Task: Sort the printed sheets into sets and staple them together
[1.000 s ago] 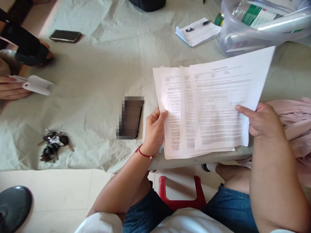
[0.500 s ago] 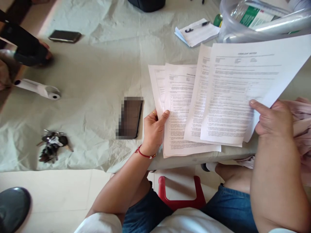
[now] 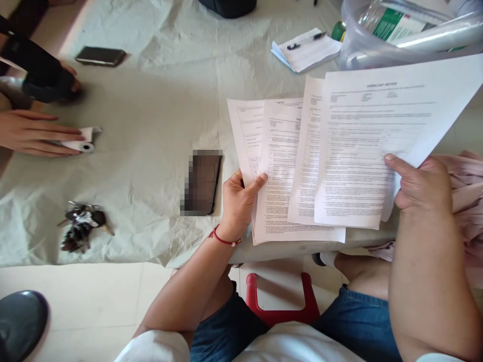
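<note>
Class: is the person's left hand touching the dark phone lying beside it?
Apart. The head view shows bare cloth between the left hand and the phone.

A blurred dark phone was laid near the middle of the grey cloth, with a bunch of keys to the near left. A second phone was seen far left. A notepad with a pen was placed far right, beside a clear plastic tub. A red stool was seen below the table's near edge.

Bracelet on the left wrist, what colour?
Red, with a small pale bead. The bracelet on the left hand shows best in the head view.
</note>
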A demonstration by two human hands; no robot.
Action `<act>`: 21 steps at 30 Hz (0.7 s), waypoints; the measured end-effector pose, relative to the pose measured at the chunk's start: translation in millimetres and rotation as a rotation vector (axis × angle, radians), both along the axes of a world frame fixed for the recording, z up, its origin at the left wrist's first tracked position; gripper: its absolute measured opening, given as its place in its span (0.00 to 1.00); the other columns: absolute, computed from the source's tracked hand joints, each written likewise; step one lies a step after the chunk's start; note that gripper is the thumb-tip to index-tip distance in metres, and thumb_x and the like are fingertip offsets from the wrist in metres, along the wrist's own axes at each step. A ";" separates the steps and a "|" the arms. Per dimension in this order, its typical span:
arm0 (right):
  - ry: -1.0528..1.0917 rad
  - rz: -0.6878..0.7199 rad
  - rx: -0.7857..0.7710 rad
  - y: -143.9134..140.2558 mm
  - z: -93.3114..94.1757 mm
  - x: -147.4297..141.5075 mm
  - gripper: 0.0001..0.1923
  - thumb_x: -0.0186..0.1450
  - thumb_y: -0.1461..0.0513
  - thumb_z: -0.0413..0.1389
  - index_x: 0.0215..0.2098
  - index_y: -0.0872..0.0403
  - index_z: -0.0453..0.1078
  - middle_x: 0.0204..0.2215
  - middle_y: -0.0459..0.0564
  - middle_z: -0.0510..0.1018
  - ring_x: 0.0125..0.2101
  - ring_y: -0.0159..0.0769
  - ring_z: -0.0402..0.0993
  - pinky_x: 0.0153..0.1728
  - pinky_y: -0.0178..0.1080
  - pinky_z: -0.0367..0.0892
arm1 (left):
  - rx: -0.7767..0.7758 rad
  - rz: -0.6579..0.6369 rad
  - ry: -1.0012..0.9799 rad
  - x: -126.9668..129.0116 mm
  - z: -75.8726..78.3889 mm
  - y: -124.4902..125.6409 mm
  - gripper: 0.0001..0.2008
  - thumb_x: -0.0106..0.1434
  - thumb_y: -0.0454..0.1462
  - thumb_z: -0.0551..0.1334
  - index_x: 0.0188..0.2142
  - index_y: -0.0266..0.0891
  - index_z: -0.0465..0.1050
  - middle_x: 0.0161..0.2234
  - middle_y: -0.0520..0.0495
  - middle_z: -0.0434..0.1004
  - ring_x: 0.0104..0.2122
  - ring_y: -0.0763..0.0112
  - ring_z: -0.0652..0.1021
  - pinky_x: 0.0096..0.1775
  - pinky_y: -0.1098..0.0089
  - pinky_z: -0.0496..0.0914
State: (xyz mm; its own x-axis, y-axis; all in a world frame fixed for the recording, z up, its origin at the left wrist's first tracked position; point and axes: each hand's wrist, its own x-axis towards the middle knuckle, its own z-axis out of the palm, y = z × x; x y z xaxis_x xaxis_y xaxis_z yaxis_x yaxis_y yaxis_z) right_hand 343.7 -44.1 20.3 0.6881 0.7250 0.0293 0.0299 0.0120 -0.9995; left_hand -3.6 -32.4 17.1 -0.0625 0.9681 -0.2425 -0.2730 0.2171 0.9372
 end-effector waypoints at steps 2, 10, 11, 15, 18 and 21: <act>0.003 0.015 -0.005 -1.3 -0.2 -3.3 0.23 0.41 0.60 0.83 0.36 0.52 0.87 0.41 0.53 0.92 0.53 0.57 0.89 0.65 0.61 0.80 | -0.020 -0.025 -0.009 -0.7 0.1 0.3 0.18 0.59 0.47 0.84 0.42 0.42 0.86 0.45 0.43 0.92 0.41 0.58 0.89 0.44 0.60 0.84; 0.085 0.193 -0.075 -5.7 3.7 -22.9 0.24 0.47 0.58 0.84 0.40 0.53 0.87 0.48 0.55 0.93 0.55 0.56 0.89 0.65 0.61 0.80 | 0.017 -0.012 0.050 2.0 -4.5 1.1 0.18 0.67 0.52 0.78 0.45 0.43 0.84 0.43 0.45 0.90 0.39 0.63 0.86 0.40 0.66 0.79; 0.084 0.206 -0.076 -5.9 4.1 -23.6 0.24 0.48 0.57 0.84 0.40 0.53 0.87 0.48 0.55 0.93 0.55 0.56 0.89 0.65 0.60 0.80 | 0.010 -0.015 0.053 2.5 -4.7 1.1 0.18 0.68 0.52 0.77 0.45 0.43 0.84 0.42 0.45 0.90 0.39 0.63 0.85 0.40 0.65 0.79; 0.087 0.266 -0.104 -7.3 4.6 -27.6 0.23 0.50 0.56 0.83 0.43 0.50 0.89 0.49 0.51 0.93 0.54 0.53 0.90 0.64 0.59 0.82 | -0.006 -0.015 0.020 4.4 -2.4 -0.2 0.19 0.69 0.55 0.76 0.40 0.43 0.81 0.37 0.48 0.87 0.35 0.65 0.84 0.39 0.65 0.77; 0.089 0.311 -0.134 -8.4 5.0 -35.7 0.23 0.52 0.54 0.84 0.43 0.49 0.89 0.49 0.50 0.93 0.52 0.51 0.91 0.63 0.57 0.83 | 0.002 -0.041 -0.051 6.8 0.2 -2.0 0.22 0.68 0.57 0.76 0.39 0.43 0.80 0.38 0.47 0.88 0.37 0.63 0.86 0.41 0.64 0.79; 0.095 0.362 -0.157 -9.2 4.1 -41.7 0.22 0.52 0.51 0.84 0.43 0.45 0.89 0.48 0.48 0.93 0.53 0.51 0.91 0.63 0.57 0.84 | -0.005 -0.067 -0.111 8.5 0.9 -3.0 0.20 0.62 0.51 0.82 0.42 0.43 0.81 0.42 0.46 0.90 0.39 0.62 0.87 0.44 0.63 0.81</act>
State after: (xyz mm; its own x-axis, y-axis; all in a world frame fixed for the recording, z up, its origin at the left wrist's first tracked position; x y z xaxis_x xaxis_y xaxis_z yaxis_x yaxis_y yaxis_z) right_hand 302.1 -53.3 24.3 0.3822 0.9114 -0.1526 -0.0404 -0.1485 -0.9881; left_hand 5.0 -35.4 18.0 0.0300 0.9680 -0.2490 -0.3601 0.2428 0.9008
